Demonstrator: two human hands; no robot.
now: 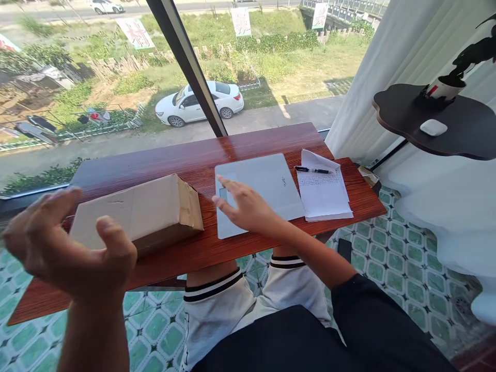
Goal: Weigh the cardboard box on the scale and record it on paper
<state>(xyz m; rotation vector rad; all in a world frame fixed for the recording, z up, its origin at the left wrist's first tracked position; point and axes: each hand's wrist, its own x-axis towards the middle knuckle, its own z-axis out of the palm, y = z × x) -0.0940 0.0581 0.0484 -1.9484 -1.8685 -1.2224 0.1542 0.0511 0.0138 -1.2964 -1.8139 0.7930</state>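
The box (143, 204) is set on the tabletop (209, 248), its long axis laid left to right, its taped end pointed right and slightly away. Beside its left part, the left hand (77, 243) is held spread. The right hand (248, 206) is spread over the slab (267, 181); contact cannot be told.

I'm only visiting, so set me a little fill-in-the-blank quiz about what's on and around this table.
1. The person's ____ hand is over the closed laptop.
2. From where the person sits, the cardboard box lies to the ____ of the laptop.
3. Lying on the papers is a black ____.
4. The nearest car outside is ____ in colour.

Missing words: right; left; pen; white.
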